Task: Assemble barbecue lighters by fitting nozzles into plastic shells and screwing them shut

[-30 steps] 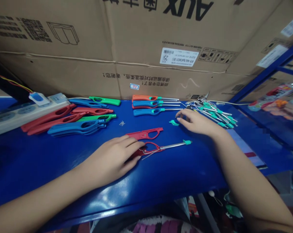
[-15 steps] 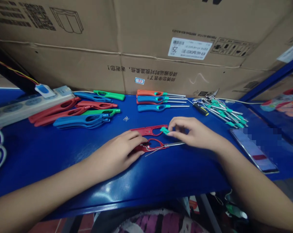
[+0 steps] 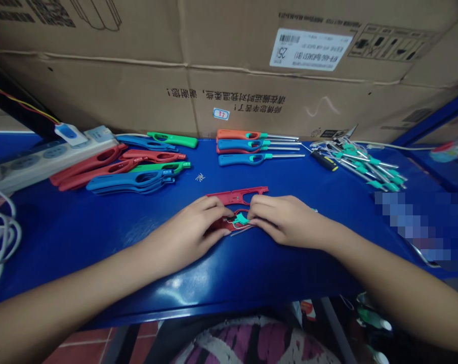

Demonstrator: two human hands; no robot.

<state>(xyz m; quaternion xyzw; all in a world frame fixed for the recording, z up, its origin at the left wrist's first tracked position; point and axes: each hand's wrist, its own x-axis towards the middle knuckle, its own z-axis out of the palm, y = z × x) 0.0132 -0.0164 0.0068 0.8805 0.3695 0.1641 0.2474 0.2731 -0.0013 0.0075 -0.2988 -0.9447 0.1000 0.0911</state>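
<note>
My left hand (image 3: 198, 222) grips the handle end of a red lighter shell half (image 3: 221, 223), thumb and fingers on either side. That half lies open side up on the table, with a thin white wire inside. My right hand (image 3: 285, 217) pinches a small green trigger (image 3: 241, 219) over the shell's finger loop. Whether the trigger is seated cannot be seen. The right hand hides most of the metal tube. Just behind, a matching red shell half (image 3: 232, 197) lies flat, apart from the first.
Red, blue and green shells (image 3: 132, 182) lie left beside a power strip (image 3: 42, 159). Several assembled lighters (image 3: 247, 146) rest at the back. Small screws (image 3: 200, 177), a screwdriver (image 3: 325, 160) and metal tubes with green parts (image 3: 369, 164) lie about. A cardboard box (image 3: 229, 60) stands behind.
My right hand has moved left and down, bringing the green trigger from above the rear shell half onto the front one. My left hand stays on the shell. The view has shifted slightly.
</note>
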